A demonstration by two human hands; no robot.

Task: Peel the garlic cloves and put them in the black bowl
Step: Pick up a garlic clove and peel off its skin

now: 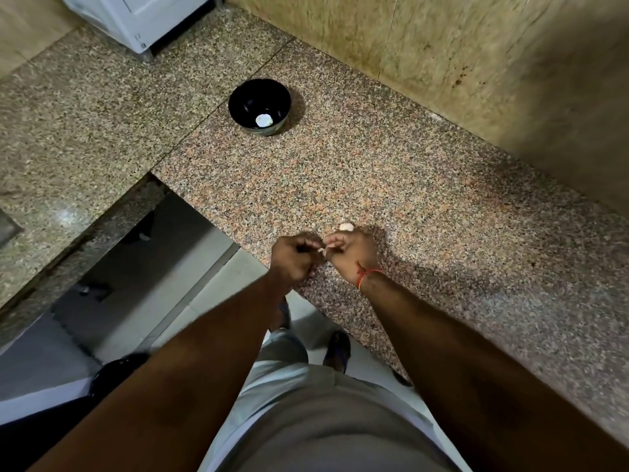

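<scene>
A speckled granite countertop runs along a tan stone wall, its front edge cutting diagonally past the hands, with tiled floor below. Broad bare granite lies between the hands and the black bowl, which stands well apart from them, far from the front edge, with one pale peeled clove inside. The left hand and right hand meet just above the counter's front edge, fingers curled, pinching a small pale garlic clove between them. Another garlic clove lies on the counter just beyond the right hand.
</scene>
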